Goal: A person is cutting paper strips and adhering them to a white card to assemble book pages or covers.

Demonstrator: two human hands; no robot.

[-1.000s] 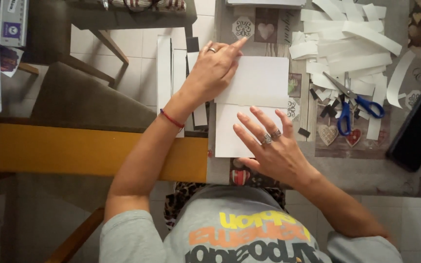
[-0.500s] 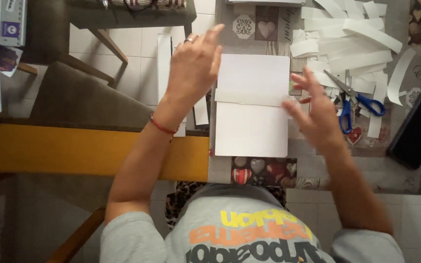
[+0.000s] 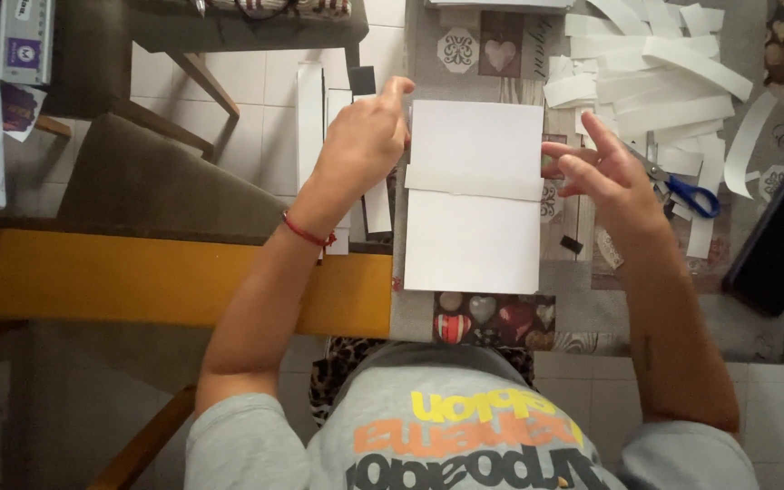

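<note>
Both hands lifted off the white folded paper sheet (image 3: 474, 195) since a second ago, when the left pressed its upper part and the right lay flat on its lower half. Now left hand (image 3: 365, 136) at the sheet's upper left edge, fingers curled loosely, thumb tip touching or just shy of the top corner, holding nothing. Right hand (image 3: 605, 177) at the right edge level with the fold line, fingers spread wide and empty, fingertips close to the paper's side; contact not certain. Sheet unmoved, lying flat in the middle of the worktop (image 3: 501, 318), fold running straight across it, apparently creased and staying down unaided.

Around it: patchwork-patterned cloth with hearts covering the worktop, pile of cut white paper strips (image 3: 655, 82) at upper right, blue-handled scissors (image 3: 687, 191) just beyond the right hand, dark flat phone-like slab (image 3: 778, 240) at the far right edge. Narrow white paper strips (image 3: 310, 118) left of the left hand. Yellow wooden edge (image 3: 138, 281) of the worktop at left, grey-cushioned chair (image 3: 165, 181) beyond it, pale tiled floor (image 3: 256, 91) beneath.
</note>
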